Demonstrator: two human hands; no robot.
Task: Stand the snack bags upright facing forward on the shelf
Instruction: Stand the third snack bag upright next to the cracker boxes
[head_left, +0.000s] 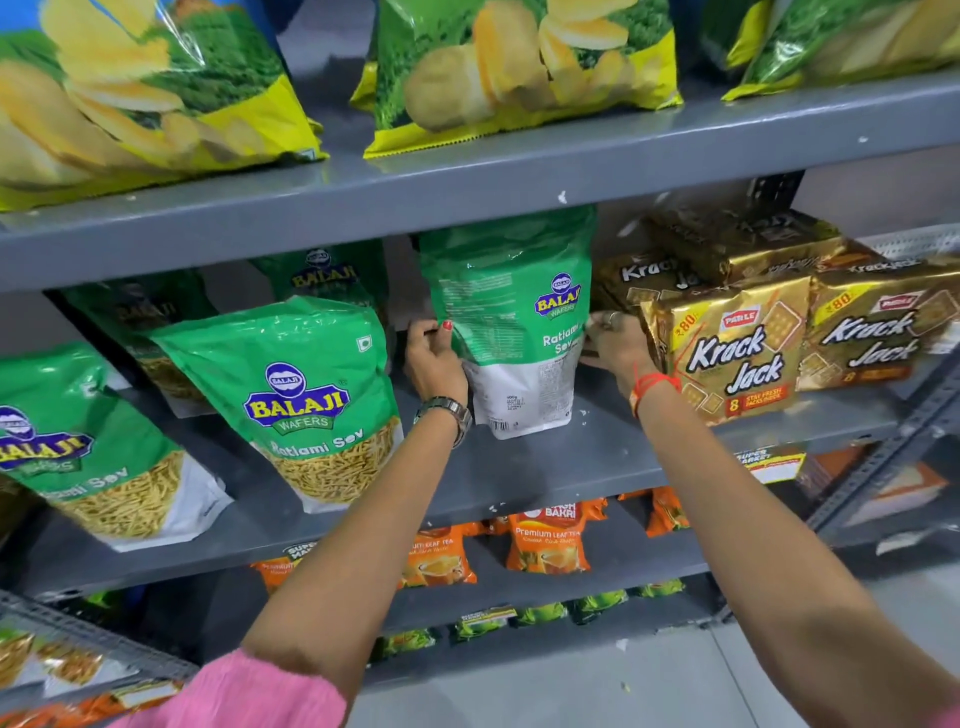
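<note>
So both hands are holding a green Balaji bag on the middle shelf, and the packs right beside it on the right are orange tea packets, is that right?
Not quite. Both the left hand and right hand do hold the green Balaji bag on the middle shelf, but the head view shows gold Krack Jack packs to its right. The orange tea packets sit one shelf lower.

left hand (434, 364): raised at arm's length, back toward camera, fingers (445, 332) curled, thumb tip up | left wrist: metal watch | right hand (618, 345): raised at same height, fingers bent | right wrist: red thread | both forearms bare, extended
</note>
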